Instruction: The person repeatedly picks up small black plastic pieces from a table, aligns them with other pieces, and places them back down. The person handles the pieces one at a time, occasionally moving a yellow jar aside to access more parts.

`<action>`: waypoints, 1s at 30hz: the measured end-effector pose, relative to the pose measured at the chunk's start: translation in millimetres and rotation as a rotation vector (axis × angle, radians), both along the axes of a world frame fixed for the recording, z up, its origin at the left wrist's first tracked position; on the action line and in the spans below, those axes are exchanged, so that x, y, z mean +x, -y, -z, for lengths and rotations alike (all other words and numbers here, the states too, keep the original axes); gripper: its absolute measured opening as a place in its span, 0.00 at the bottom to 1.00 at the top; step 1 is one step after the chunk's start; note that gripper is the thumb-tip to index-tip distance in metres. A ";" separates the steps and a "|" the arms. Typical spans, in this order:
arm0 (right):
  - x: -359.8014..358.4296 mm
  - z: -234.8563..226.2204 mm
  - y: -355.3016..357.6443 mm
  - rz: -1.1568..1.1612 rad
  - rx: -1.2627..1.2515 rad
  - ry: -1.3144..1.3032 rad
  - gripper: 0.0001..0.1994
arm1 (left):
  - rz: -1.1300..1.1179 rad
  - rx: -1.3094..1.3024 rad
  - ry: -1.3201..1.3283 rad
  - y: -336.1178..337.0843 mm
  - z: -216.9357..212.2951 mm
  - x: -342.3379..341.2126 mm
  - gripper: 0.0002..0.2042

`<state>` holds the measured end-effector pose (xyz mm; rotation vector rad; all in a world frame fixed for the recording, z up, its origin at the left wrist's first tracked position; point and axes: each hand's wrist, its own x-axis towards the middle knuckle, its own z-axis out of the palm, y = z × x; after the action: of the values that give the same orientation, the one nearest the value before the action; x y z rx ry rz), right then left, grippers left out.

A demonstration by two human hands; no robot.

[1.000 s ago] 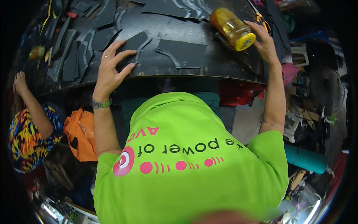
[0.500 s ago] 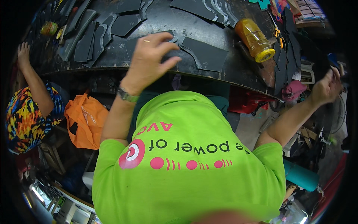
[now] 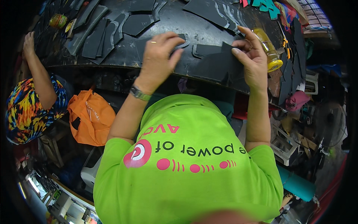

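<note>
My right hand (image 3: 253, 61) pinches a dark, flat cut piece of sheet material (image 3: 214, 69) by its upper corner, above the front edge of the table. Part of another flat piece (image 3: 203, 50) with a grey, glue-like edge shows behind it. My left hand (image 3: 159, 56) is over the table to the left, thumb apart from the curved fingers, with nothing seen in it. Close beyond its fingertips lies a dark piece with a grey curved edge (image 3: 181, 40). A glass jar with a yellow lid (image 3: 275, 65) lies on its side, just right of my right hand.
More dark cut pieces (image 3: 138, 24) lie across the black table (image 3: 169, 26). Scissors with orange handles (image 3: 286, 46) are at the right. A co-worker's arm (image 3: 41, 74) reaches to the table at the left. An orange bag (image 3: 91, 119) hangs below the table edge.
My right hand has come in from the far right to above the table, bringing the dark piece over the one lying there. My left hand has stayed much the same.
</note>
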<state>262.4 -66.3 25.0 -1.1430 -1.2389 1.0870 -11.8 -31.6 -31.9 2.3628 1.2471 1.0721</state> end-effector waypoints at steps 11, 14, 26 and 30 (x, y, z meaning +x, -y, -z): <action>-54.4 44.0 -40.9 -0.134 -0.105 0.249 0.29 | 0.146 -0.254 0.050 -5.7 -1.6 -34.2 0.17; -60.4 52.3 -46.2 -0.111 -0.076 0.306 0.29 | 0.150 -0.318 0.064 -4.0 -6.5 -35.6 0.19; -65.1 53.1 -39.3 0.010 -0.093 0.455 0.29 | 0.182 -0.162 -0.003 -2.2 4.0 -36.8 0.21; -71.3 52.3 -40.3 0.021 -0.043 0.511 0.29 | 0.173 -0.152 -0.011 -2.3 6.2 -36.9 0.21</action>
<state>191.2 -26.0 -27.3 -1.5215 -1.5934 0.8315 -48.7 -29.3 -38.1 2.3146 1.0637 0.8802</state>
